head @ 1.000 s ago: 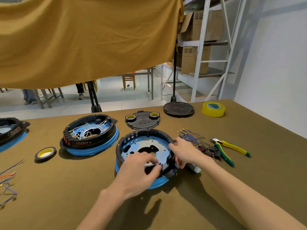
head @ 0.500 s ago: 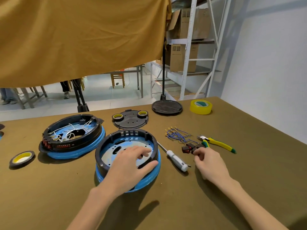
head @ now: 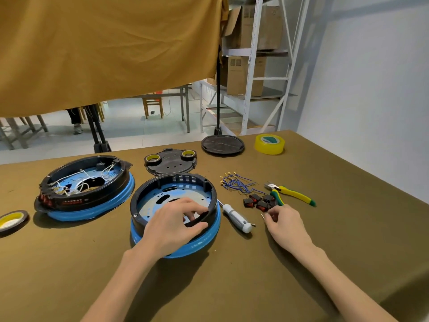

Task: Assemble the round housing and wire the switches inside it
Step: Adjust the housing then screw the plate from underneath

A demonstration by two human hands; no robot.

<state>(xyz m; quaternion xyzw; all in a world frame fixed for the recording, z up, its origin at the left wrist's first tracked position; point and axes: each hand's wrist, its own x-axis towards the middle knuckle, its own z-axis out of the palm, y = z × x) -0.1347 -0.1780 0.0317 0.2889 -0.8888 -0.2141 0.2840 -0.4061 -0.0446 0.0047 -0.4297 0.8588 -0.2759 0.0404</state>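
The open round housing (head: 176, 177), a black ring on a blue base with a blue plate inside, lies in the middle of the brown table. My left hand (head: 173, 225) grips its near right rim, thumb outside and fingers inside. To the right lies a small pile of black and red switches (head: 256, 202), with a bundle of blue wires (head: 234, 183) behind it. My right hand (head: 282, 220) sits at the pile's near edge, fingers curled, pinching a small dark switch whose metal pin sticks out to the left.
A white-handled screwdriver (head: 236, 218) lies between housing and switches. Yellow-green pliers (head: 292, 195) lie right of the pile. A second, wired housing (head: 86, 182) stands at the left, a black lid (head: 170, 165) with two tape rolls behind, a yellow tape roll (head: 269, 144) far right.
My right hand left the housing's right rim and moved right to the switch pile, where its fingers closed. My left hand shifted from inside the housing onto the near right rim.
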